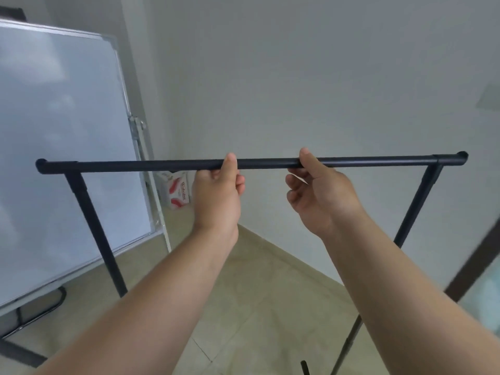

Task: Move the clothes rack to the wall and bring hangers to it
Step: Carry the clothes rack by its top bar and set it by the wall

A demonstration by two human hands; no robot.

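Note:
A black metal clothes rack [121,165] stands in front of me, its top bar running level across the view and its two legs slanting down to the tiled floor. My left hand [217,196] grips the top bar just left of its middle, thumb over the bar. My right hand [319,196] touches the bar just right of the middle, thumb on top and fingers loosely curled beneath. The bar carries nothing. No hangers are in view. The white wall [311,77] rises right behind the rack.
A large whiteboard [62,147] on a black stand leans at the left, close to the rack's left leg. A white and red box [177,190] sits on the floor in the corner. A dark door frame [476,266] and glass show at the right edge.

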